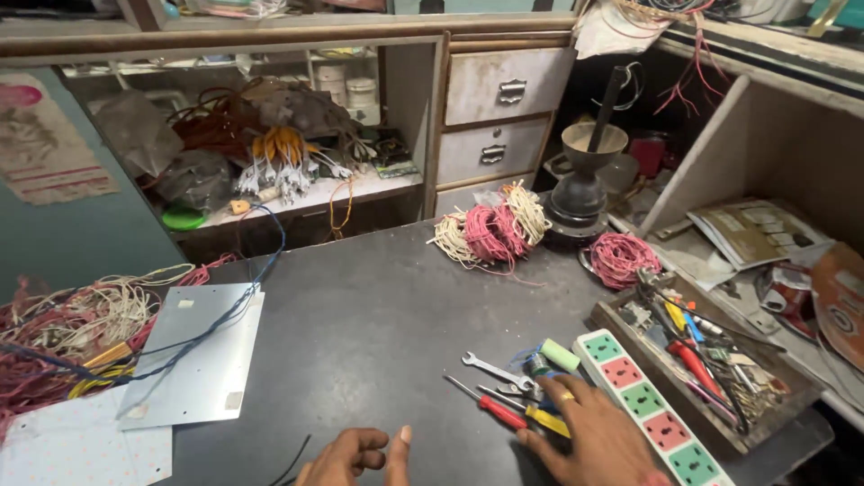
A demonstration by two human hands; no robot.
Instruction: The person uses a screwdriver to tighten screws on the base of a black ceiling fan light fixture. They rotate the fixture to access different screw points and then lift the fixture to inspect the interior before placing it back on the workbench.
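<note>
We reach into the small tools at the front of the dark counter (pixel 378 315).

Our right hand (pixel 598 436) lies flat over the cluster of hand tools, fingers spread and closed on nothing, the fingertips resting on a yellow-handled tool (pixel 549 421) just beside the red-handled screwdriver (pixel 493 409) and the small spanner (pixel 490 367); these lie loose and close together, seemingly so any one can be picked out at once. Our left hand (pixel 355 457) rests low on the counter, its grip loosely curled and holding nothing, next to a thin black wire (pixel 292 463). The power strip (pixel 652 405) with coloured sockets runs alongside the tools, and the wooden tray (pixel 621 324) of spare tools sits just beyond it, within easy reach. Coils of pink and white wire (pixel 490 229) are set well back.
</note>
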